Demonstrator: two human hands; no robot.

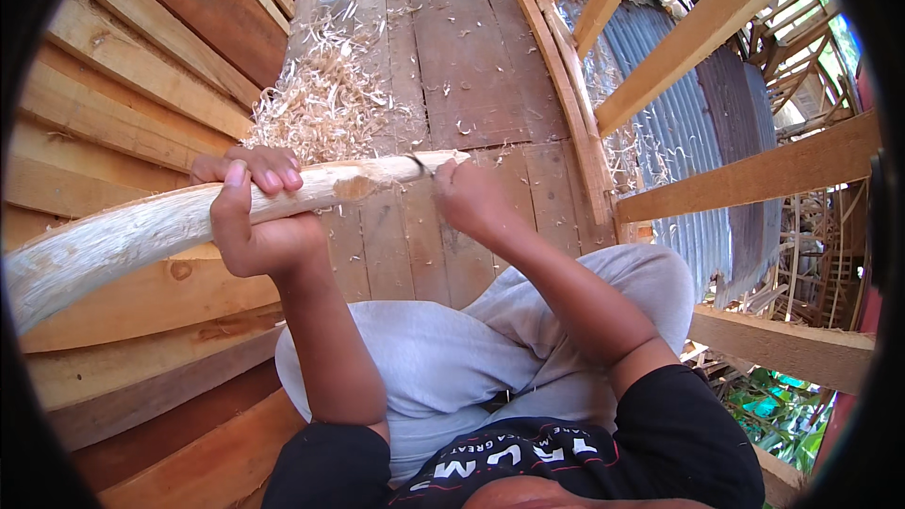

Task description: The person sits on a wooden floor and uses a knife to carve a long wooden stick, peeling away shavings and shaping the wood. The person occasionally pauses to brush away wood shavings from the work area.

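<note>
We saw the left hand [255, 238] gripping the pole [141, 231], which ran from left to centre, and the right hand's [473, 198] fingers curled tight on a blade [418, 165] that, skidding off bare wood, could have cut either hand.

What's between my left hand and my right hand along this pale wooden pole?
The head view shows part of the wooden pole with a tan patch, then a thin dark blade by your right hand.

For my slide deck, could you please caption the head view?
Left hand grips a pale pole while the right hand holds a dark tool near its end; shavings litter the floor.
</note>
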